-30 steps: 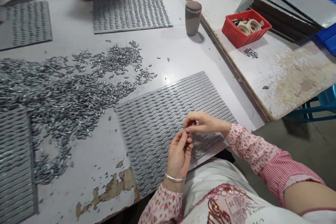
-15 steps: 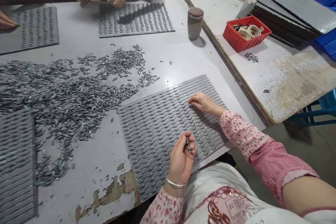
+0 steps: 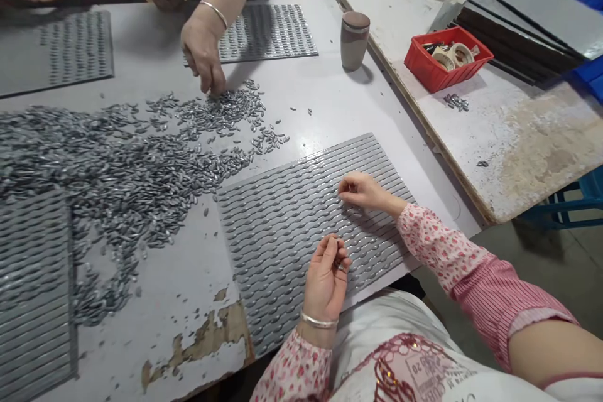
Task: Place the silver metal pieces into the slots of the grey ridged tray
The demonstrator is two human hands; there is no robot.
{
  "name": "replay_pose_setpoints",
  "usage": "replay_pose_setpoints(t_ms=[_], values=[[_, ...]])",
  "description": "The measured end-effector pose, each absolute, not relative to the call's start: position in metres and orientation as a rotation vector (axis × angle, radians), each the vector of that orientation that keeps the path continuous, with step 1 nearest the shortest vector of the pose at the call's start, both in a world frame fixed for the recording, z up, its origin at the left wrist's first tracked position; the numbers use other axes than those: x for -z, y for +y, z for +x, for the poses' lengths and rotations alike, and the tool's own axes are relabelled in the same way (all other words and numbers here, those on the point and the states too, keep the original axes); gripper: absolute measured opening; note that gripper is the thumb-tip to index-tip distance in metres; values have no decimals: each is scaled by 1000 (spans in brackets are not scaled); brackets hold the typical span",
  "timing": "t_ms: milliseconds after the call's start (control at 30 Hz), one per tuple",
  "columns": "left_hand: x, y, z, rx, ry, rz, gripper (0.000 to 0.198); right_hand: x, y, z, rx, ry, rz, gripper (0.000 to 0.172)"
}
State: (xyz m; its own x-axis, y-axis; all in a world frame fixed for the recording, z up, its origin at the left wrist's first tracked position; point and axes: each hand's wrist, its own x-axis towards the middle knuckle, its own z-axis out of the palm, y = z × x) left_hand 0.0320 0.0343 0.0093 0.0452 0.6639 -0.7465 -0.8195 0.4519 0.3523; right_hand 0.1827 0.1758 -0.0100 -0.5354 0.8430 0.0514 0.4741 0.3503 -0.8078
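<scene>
A grey grooved board [image 3: 282, 226] lies in front of me, with rows of small grey spindle-shaped pieces set along its grooves. My left hand [image 3: 326, 276] is curled palm-up over the board's near edge, closed around a few of these small pieces, mostly hidden by the fingers. Above the right part of the board, my right hand [image 3: 360, 191] is closed in a pinch; whatever is between its fingertips is hidden. Beyond the board's left side spreads a large heap of the same grey pieces [image 3: 155, 169].
A co-worker's hand [image 3: 205, 53] reaches into the heap's far edge. Other grooved boards [image 3: 32, 301] lie at the left and far side. A lidded cup [image 3: 355, 44] stands at the back. On the adjoining table are a red bin [image 3: 433, 72] and stacked grey sheets [image 3: 532, 19].
The co-worker's hand has come from the far board down to the heap. My right hand has shifted slightly nearer and its fingers have curled; my left thumb and fingers have moved together.
</scene>
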Motion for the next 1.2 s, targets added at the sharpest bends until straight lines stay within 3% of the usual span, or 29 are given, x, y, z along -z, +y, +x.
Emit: replay_pose_setpoints(t_ms=[100,300,400,600,967,1067,1200], values=[[-7,37,34,-1166,993,-211,15,-10,149,181,-1563,-2067,-760,15],[-12,40,36,-1165,971,-149,13,-8,127,170,-1696,-1769,-775,21],[-16,38,32,-1107,980,-99,20,4,151,174,-1522,-1706,-990,18],[-11,34,29,-1091,947,-100,14,25,205,186,-807,-2267,-1219,9],[-6,35,30,-1140,966,-136,12,41,212,175,-576,-2348,-1380,7],[-5,36,30,-1166,987,-148,13,33,201,175,-708,-2232,-1361,8],[-5,38,30,-1201,1021,-136,16,5,164,176,-1474,-2074,-995,14]])
